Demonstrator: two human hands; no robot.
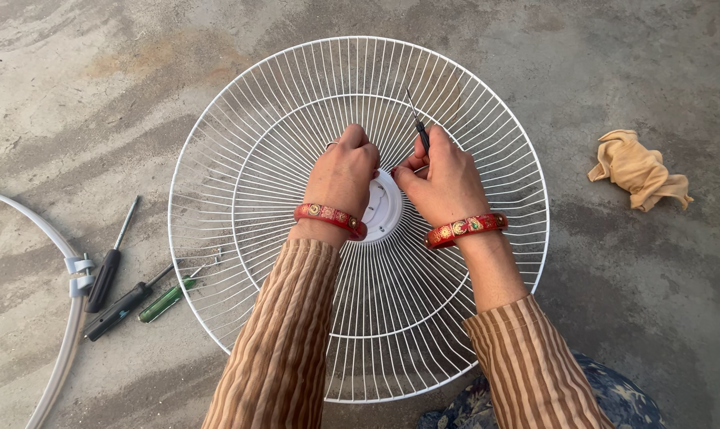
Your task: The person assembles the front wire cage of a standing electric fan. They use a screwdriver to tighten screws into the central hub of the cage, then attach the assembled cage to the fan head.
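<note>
- Looking down, I see a white wire fan guard (358,218) lying flat on the concrete floor (630,286), about midway between its left and right edges.
- My left hand (342,176) rests on the grille just left of the white centre hub (384,208), fingers curled shut on the wires — what they pinch I cannot tell.
- My right hand (442,181) sits right of the hub, fingers closed around a thin dark tool (419,129) that points up and away.
- Three screwdrivers (125,278) lie by the guard's left rim, beside a white hoop (54,302) at the floor's left edge.
- A crumpled tan cloth (639,169) lies well apart, toward the right edge.
</note>
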